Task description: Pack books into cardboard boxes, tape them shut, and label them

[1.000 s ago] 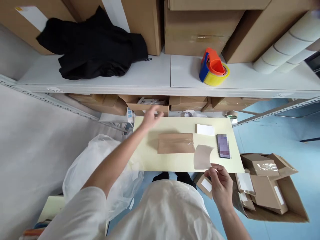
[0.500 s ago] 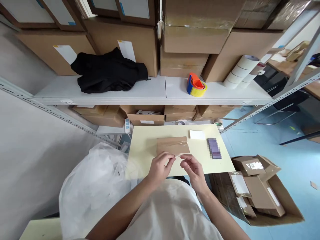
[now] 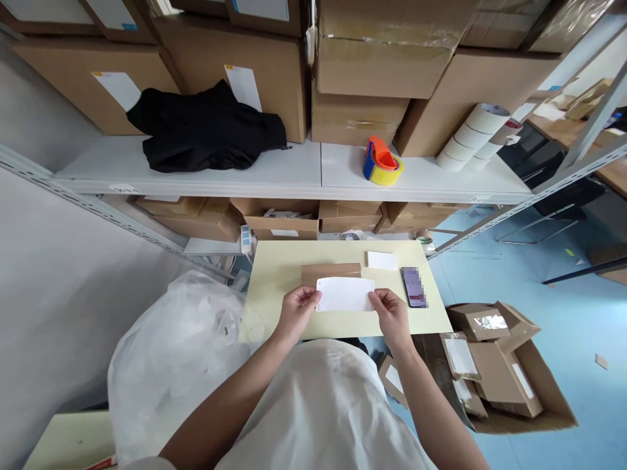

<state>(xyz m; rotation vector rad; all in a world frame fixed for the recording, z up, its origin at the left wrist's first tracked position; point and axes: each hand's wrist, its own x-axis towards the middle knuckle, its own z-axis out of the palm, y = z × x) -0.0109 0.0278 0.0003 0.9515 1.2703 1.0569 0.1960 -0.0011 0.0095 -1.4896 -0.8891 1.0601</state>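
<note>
A blank white label (image 3: 345, 294) is stretched flat between my two hands above the table. My left hand (image 3: 298, 312) pinches its left edge between thumb and fingers. At the right edge, my right hand (image 3: 392, 314) pinches it the same way. Behind the label lies a brown cardboard box (image 3: 330, 270) with clear tape on it; the label hides its near part. A stack of white labels (image 3: 382, 260) sits farther back on the pale yellow table (image 3: 277, 254). To the right of my right hand lies a phone (image 3: 414, 287), its screen partly pixelated.
A shelf (image 3: 313, 188) crosses behind the table, bearing a black garment (image 3: 208, 134), a tape dispenser (image 3: 382, 163), tape rolls (image 3: 470, 137) and cartons. On the left bulges a clear plastic bag (image 3: 171, 365). An open carton (image 3: 548, 414) of packed boxes stands on the right floor.
The white label, seen nearly edge-on before, now faces me. My right hand has closed on its right edge, and my hands have moved apart.
</note>
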